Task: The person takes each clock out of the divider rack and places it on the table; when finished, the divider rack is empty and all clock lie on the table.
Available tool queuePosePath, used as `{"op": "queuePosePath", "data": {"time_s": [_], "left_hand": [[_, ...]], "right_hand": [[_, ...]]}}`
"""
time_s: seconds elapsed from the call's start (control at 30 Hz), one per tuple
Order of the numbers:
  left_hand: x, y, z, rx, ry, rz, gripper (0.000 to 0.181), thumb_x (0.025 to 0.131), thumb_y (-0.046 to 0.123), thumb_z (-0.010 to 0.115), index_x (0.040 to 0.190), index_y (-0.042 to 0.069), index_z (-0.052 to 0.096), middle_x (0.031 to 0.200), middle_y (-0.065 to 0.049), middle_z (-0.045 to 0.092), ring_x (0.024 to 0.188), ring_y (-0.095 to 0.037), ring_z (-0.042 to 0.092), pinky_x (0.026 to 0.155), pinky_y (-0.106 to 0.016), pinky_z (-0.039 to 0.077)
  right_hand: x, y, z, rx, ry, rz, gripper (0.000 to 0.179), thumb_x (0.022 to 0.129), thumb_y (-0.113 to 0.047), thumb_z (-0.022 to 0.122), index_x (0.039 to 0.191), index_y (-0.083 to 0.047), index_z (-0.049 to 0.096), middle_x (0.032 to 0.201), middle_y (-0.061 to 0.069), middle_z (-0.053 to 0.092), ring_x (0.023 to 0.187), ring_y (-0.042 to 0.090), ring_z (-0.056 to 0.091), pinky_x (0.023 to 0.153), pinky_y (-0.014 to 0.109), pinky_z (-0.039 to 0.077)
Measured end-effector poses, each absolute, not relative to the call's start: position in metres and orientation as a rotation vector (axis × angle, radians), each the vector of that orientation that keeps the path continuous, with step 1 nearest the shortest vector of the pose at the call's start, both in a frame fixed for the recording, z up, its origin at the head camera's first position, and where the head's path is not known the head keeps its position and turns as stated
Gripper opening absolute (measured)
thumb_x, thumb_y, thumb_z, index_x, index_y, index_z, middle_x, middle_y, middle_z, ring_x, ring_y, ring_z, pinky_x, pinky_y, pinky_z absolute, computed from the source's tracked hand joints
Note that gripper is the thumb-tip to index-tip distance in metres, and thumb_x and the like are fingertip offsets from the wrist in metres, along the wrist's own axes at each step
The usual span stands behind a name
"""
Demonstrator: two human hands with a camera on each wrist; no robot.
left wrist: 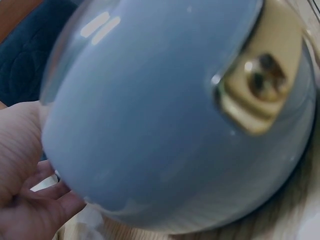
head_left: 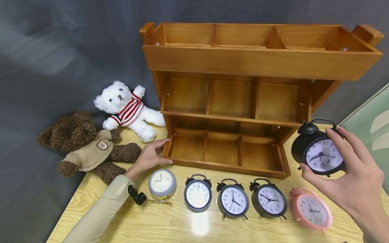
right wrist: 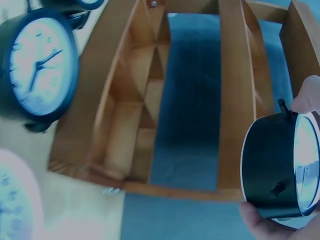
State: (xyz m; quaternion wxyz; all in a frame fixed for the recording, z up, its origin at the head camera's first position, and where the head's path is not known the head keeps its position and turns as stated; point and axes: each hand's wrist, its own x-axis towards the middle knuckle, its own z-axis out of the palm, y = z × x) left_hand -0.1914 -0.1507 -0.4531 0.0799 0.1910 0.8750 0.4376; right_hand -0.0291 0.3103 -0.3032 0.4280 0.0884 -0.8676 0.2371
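Note:
My right hand point(head_left: 319, 152) grips a black twin-bell alarm clock point(head_left: 316, 148) in the air, just right of the wooden shelf's point(head_left: 261, 64) lowest tier. Thumb is under the clock, fingers point(head_left: 343, 141) over its top and face. In the right wrist view the same black clock point(right wrist: 277, 165) shows edge-on before the shelf point(right wrist: 120, 125). My left hand point(head_left: 165, 152) rests with straight fingers against the shelf's lower left corner. A grey-blue round clock point(head_left: 162, 183) stands just behind that wrist, and its back point(left wrist: 165, 125) fills the left wrist view.
Along the light wood table point(head_left: 170, 229) stands a row of clocks: a grey-rimmed one point(head_left: 198, 194), a dark grey one point(head_left: 232, 199), a black one point(head_left: 268, 199) and a pink one point(head_left: 311, 209). A white teddy point(head_left: 127, 109) and a brown teddy point(head_left: 85, 145) lie at the left.

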Motion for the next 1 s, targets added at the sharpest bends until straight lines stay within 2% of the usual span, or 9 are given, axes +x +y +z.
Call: {"op": "queuePosePath", "data": {"time_s": [0.1,0.2,0.33,0.43,0.5,0.53,0.67,0.73,1.0], "left_hand": [[-0.191,-0.152,-0.453,0.558,2.62,1.302,0.089,0.065,0.023,0.09,0.143,0.016,0.048,0.146,-0.013,0.048,0.129,-0.036,0.05,0.079,-0.033,0.058],[-0.191,-0.152,-0.452,0.549,2.616,1.306,0.089,0.065,0.023,0.09,0.143,0.016,0.049,0.147,-0.012,0.047,0.129,-0.036,0.05,0.078,-0.031,0.058],[-0.191,-0.152,-0.451,0.531,2.601,1.322,0.089,0.065,0.022,0.09,0.143,0.016,0.048,0.147,-0.012,0.047,0.13,-0.036,0.049,0.071,-0.026,0.057],[-0.191,-0.151,-0.451,0.528,2.597,1.319,0.089,0.066,0.023,0.09,0.143,0.017,0.048,0.148,-0.012,0.046,0.131,-0.036,0.049,0.075,-0.025,0.057],[-0.19,-0.151,-0.451,0.525,2.592,1.318,0.089,0.066,0.023,0.09,0.144,0.017,0.048,0.148,-0.012,0.045,0.131,-0.036,0.048,0.078,-0.028,0.057],[-0.19,-0.151,-0.451,0.523,2.592,1.317,0.089,0.066,0.023,0.09,0.144,0.017,0.047,0.149,-0.012,0.045,0.131,-0.036,0.048,0.081,-0.029,0.057],[-0.191,-0.152,-0.451,0.519,2.602,1.312,0.089,0.066,0.023,0.09,0.144,0.017,0.048,0.148,-0.012,0.045,0.131,-0.036,0.049,0.085,-0.035,0.057],[-0.191,-0.152,-0.452,0.524,2.608,1.31,0.089,0.066,0.023,0.09,0.144,0.016,0.048,0.148,-0.012,0.046,0.131,-0.036,0.049,0.085,-0.035,0.057],[-0.191,-0.151,-0.453,0.549,2.604,1.319,0.088,0.066,0.021,0.09,0.144,0.014,0.048,0.147,-0.012,0.046,0.131,-0.036,0.049,0.077,-0.026,0.057]], "right_hand": [[-0.021,0.322,-0.311,0.186,-2.212,0.614,0.094,0.064,-0.071,0.066,0.129,-0.003,0.061,0.131,0.028,0.056,0.121,-0.016,0.041,0.089,-0.004,0.029],[-0.015,0.335,-0.32,0.12,-2.275,0.635,0.091,0.059,-0.054,0.078,0.134,-0.008,0.058,0.135,0.026,0.054,0.118,-0.024,0.035,0.088,-0.005,0.026],[-0.015,0.353,-0.337,-0.003,-2.348,0.631,0.09,0.048,-0.024,0.083,0.134,-0.013,0.059,0.133,0.026,0.055,0.125,0.005,0.051,0.082,-0.001,0.025],[-0.021,0.367,-0.351,-0.094,-2.436,0.593,0.092,0.046,-0.017,0.086,0.134,-0.014,0.059,0.13,0.027,0.056,0.112,0.041,0.057,0.069,0.01,0.026],[-0.026,0.377,-0.36,-0.125,-2.514,0.578,0.093,0.047,-0.019,0.087,0.135,-0.012,0.058,0.13,0.028,0.055,0.11,0.043,0.056,0.067,0.021,0.03],[-0.029,0.381,-0.364,-0.143,-2.562,0.571,0.094,0.049,-0.02,0.088,0.137,-0.012,0.056,0.132,0.029,0.054,0.105,0.055,0.052,0.066,0.027,0.033],[-0.042,0.395,-0.38,-0.16,-2.709,0.559,0.095,0.058,-0.026,0.087,0.142,-0.009,0.047,0.135,0.034,0.047,0.106,0.061,0.047,0.065,0.057,0.038],[-0.049,0.4,-0.387,-0.152,-2.761,0.549,0.095,0.061,-0.028,0.086,0.144,-0.008,0.044,0.135,0.035,0.046,0.106,0.062,0.046,0.069,0.065,0.038],[-0.069,0.413,-0.409,-0.089,-2.938,0.544,0.096,0.062,-0.031,0.087,0.141,0.0,0.044,0.134,0.044,0.039,0.103,0.068,0.043,0.072,0.074,0.038]]}}
